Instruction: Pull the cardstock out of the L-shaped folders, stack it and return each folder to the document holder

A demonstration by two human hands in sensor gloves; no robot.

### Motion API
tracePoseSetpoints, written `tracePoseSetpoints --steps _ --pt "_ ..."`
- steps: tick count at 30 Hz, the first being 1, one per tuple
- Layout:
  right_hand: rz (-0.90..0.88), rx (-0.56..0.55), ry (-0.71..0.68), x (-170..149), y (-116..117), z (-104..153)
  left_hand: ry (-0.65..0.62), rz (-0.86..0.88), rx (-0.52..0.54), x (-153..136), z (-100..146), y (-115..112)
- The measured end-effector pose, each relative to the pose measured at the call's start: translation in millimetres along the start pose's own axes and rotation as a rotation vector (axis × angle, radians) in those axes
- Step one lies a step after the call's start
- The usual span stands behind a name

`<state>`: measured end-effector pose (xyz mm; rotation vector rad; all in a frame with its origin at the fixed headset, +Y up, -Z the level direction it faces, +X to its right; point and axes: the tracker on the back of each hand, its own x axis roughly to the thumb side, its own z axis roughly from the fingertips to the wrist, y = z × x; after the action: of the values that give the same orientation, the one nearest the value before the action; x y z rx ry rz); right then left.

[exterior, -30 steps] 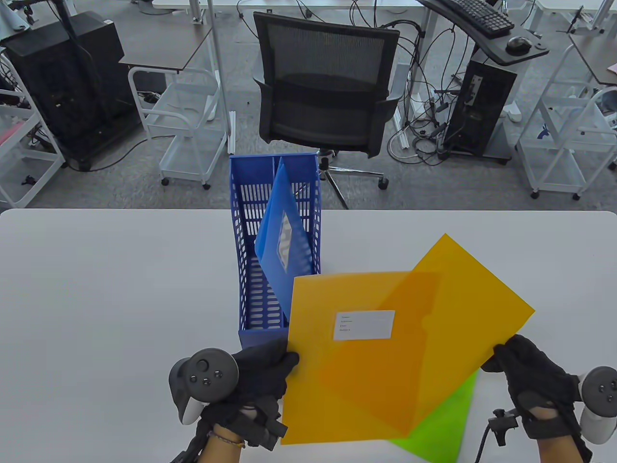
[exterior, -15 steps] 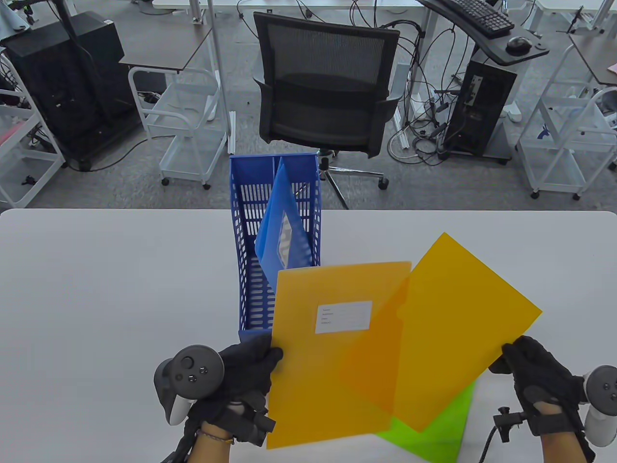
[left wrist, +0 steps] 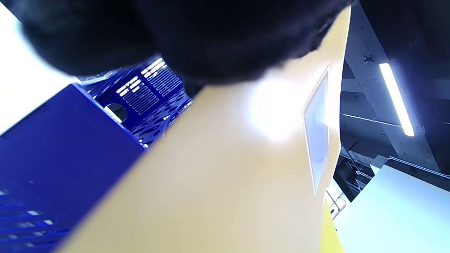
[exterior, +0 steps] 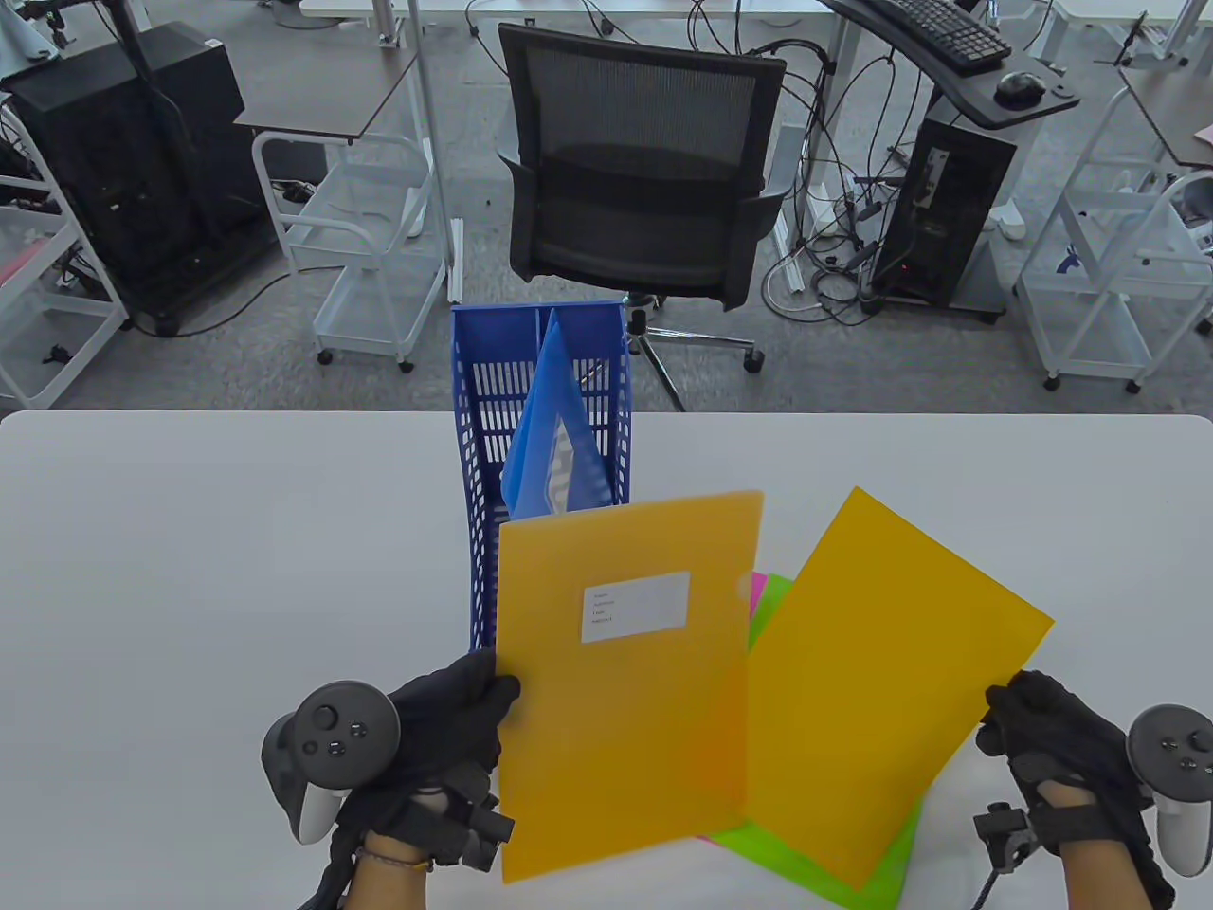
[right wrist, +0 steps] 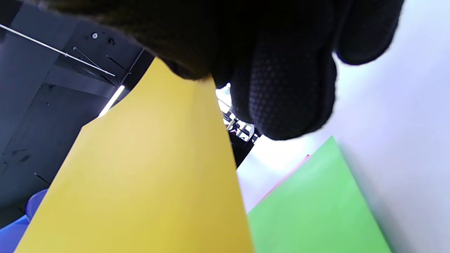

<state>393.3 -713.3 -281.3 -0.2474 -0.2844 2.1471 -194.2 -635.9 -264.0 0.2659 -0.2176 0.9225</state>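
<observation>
My left hand (exterior: 455,720) pinches the left edge of a translucent orange L-shaped folder (exterior: 616,682) with a white label, held above the table. My right hand (exterior: 1028,725) pinches the right edge of a sheet of orange cardstock (exterior: 881,701), now almost wholly out of the folder and overlapping only its right edge. Under them lie green cardstock (exterior: 834,858) and a sliver of pink cardstock (exterior: 758,583) on the table. The blue document holder (exterior: 488,417) stands behind, with a blue folder (exterior: 559,455) leaning inside. In the wrist views I see the orange folder (left wrist: 225,168), orange cardstock (right wrist: 147,182) and green cardstock (right wrist: 316,203) close up.
The white table (exterior: 208,569) reaches left and right of the holder. A black office chair (exterior: 644,171) stands beyond the far edge, with white carts (exterior: 370,237) and desks on the floor behind.
My left hand drew the folder left and upright while the right hand held the orange cardstock to the right, so the sheet slid nearly free. The pink sheet came into sight.
</observation>
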Motion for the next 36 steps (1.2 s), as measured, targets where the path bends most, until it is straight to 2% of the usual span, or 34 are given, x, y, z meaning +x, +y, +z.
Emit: tracePoseSetpoints --steps 23,36 --pt "0.097 0.16 0.204 -26.4 18.0 -12.6 0.004 -0.038 0.148 -3.2 17.0 46.9" --pt "0.137 0.113 0.241 -29.0 18.8 -12.0 -0.006 -0.051 0.157 -1.6 17.4 43.5"
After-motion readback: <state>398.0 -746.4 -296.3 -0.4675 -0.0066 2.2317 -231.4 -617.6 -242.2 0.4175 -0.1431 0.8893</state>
